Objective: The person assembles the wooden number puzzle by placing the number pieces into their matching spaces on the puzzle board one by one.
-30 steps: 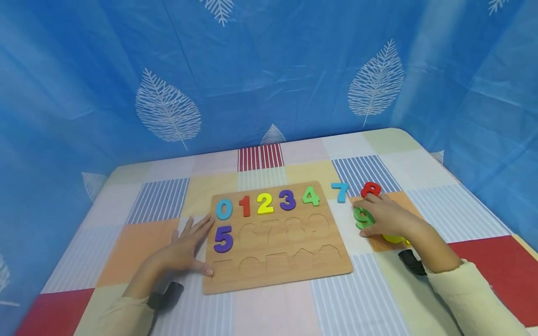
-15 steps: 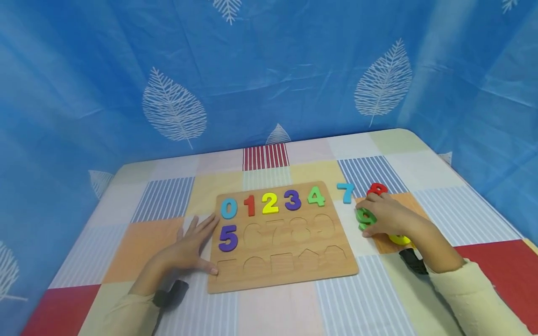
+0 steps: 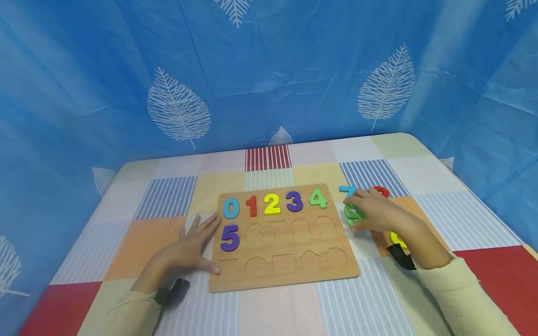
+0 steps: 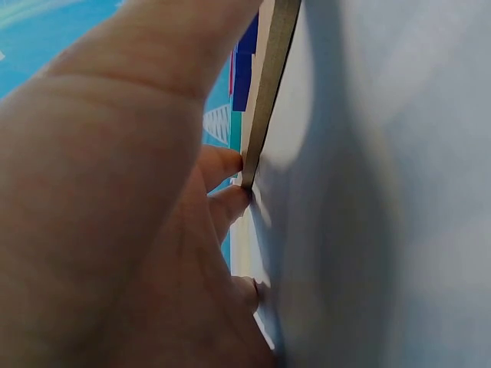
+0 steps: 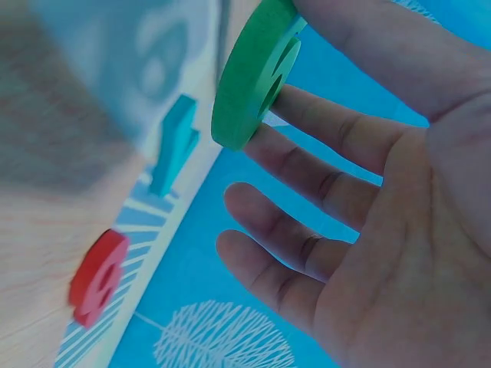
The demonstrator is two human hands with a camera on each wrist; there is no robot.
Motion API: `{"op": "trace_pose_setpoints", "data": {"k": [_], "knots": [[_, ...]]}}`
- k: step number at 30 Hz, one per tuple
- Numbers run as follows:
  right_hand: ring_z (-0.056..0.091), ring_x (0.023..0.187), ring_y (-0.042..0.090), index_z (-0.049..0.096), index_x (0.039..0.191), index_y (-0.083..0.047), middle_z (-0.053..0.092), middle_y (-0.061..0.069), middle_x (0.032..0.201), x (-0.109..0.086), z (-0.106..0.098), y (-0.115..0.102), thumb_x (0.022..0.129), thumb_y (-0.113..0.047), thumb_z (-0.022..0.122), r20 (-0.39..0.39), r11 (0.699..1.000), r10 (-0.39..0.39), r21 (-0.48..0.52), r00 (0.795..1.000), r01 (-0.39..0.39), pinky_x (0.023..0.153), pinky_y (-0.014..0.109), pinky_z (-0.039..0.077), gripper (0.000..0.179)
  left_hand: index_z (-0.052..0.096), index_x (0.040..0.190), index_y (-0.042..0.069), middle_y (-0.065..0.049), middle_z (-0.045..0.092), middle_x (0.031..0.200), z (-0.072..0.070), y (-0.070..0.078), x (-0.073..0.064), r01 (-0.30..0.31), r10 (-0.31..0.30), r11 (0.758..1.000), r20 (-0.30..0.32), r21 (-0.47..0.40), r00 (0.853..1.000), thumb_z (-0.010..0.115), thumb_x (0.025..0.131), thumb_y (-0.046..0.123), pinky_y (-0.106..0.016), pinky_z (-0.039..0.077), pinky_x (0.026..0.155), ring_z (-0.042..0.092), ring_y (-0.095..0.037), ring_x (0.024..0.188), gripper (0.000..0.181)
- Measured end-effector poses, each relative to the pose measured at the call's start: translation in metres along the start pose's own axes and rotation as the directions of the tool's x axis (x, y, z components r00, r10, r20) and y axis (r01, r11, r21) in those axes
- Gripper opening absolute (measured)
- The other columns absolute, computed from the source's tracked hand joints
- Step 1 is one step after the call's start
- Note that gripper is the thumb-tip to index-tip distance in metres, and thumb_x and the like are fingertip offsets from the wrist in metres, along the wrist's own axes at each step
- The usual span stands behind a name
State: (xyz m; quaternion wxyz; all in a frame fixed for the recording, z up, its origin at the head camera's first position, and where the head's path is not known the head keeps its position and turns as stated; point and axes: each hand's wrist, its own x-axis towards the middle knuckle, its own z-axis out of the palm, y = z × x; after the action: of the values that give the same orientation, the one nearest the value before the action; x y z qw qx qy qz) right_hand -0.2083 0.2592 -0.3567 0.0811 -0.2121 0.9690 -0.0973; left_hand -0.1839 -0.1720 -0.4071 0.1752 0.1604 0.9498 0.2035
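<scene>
Bright and diffuse from the head, dimmer and blurrier at the wrists.
Light seems to come from above, spreading evenly over the surface covered in multicoloured patchwork cloth (image 3: 277,303); pale streaks of sheen mark the blue fabric curtain printed with white leaves (image 3: 281,88), strongest toward the upper right. Soft-edged shadows lie beneath the bare left hand (image 3: 189,249) and beside the cream cloth right sleeve (image 3: 466,298). In the left wrist view, a broad dark shadow runs down out-of-focus cloth, and the near skin is dim. The right wrist view has a bluish haze at upper left and blur below it, while the thick green numeral piece (image 5: 242,77) looks crisper.
</scene>
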Motion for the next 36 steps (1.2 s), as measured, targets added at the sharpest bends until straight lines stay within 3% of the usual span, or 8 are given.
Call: {"op": "trace_pose_setpoints", "data": {"k": [8, 16, 36], "knots": [[0.044, 0.103, 0.035, 0.055, 0.122, -0.005, 0.051, 0.018, 0.119, 0.011, -0.007, -0.012, 0.069, -0.029, 0.079, 0.011, 1.0, -0.016, 0.024, 1.0, 0.016, 0.081, 0.048, 0.047, 0.063, 0.014, 0.147, 0.014, -0.01, 0.006, 0.155, 0.001, -0.001, 0.001, -0.004, 0.004, 1.0, 0.005, 0.003, 1.0, 0.077, 0.052, 0.06, -0.071, -0.011, 0.098, -0.012, -0.046, 0.136, 0.123], [0.042, 0.096, 0.028, 0.056, 0.121, -0.008, 0.051, 0.013, 0.115, 0.015, 0.0, -0.014, 0.067, -0.03, 0.079, 0.018, 0.996, -0.045, 0.081, 0.999, 0.043, 0.071, 0.037, 0.046, 0.063, 0.014, 0.147, 0.016, -0.009, 0.005, 0.155, 0.001, 0.002, 0.003, 0.006, -0.006, 1.0, 0.013, 0.0, 1.0, 0.077, 0.052, 0.06, -0.069, -0.012, 0.099, -0.013, -0.045, 0.137, 0.122], [0.044, 0.094, 0.021, 0.056, 0.122, -0.006, 0.053, 0.007, 0.111, 0.023, 0.017, -0.036, 0.068, -0.033, 0.078, 0.028, 0.993, -0.108, 0.045, 0.994, 0.106, 0.074, 0.032, 0.046, 0.064, 0.014, 0.147, 0.013, -0.011, 0.005, 0.154, -0.002, 0.0, 0.0, -0.018, 0.018, 1.0, 0.009, -0.006, 1.0, 0.077, 0.053, 0.059, -0.071, -0.012, 0.097, -0.013, -0.047, 0.135, 0.123]]}}
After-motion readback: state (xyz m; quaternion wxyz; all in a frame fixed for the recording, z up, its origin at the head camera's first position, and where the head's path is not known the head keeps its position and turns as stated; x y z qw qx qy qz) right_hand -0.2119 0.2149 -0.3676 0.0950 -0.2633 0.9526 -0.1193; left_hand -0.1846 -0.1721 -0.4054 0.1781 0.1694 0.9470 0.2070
